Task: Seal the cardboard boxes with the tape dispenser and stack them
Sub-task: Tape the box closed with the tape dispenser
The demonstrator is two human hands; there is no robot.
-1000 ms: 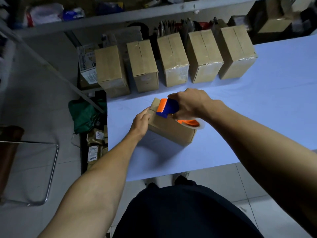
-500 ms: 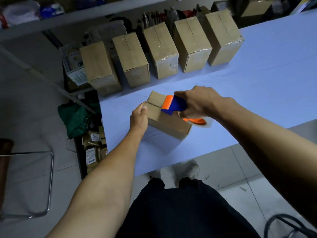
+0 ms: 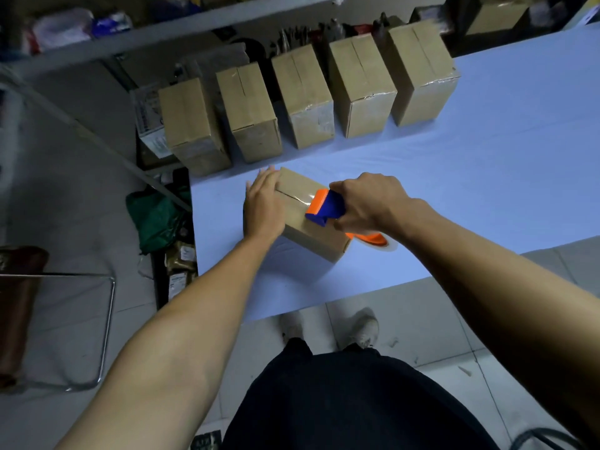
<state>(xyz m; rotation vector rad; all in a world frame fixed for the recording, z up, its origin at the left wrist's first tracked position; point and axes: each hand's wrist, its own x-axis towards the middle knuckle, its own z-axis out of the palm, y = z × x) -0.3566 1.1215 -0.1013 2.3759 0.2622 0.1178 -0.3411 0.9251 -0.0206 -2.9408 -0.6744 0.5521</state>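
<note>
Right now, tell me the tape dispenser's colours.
Orange and blue, seen in the head view: tape dispenser.

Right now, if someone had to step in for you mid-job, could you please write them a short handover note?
Left hand: open, fingers flat against the left end of the box being taped, steadying it.
Right hand: grips the tape dispenser, whose head sits on the box top over the centre seam.
Box lies near the front left of the table.
Five more boxes stand in a row along the far edge; some show shiny tape on their ends.
Done: tape partly laid along the seam.
Left: finish this strip and cut it, check the row for unsealed seams, then stack; nothing is stacked yet.
</note>
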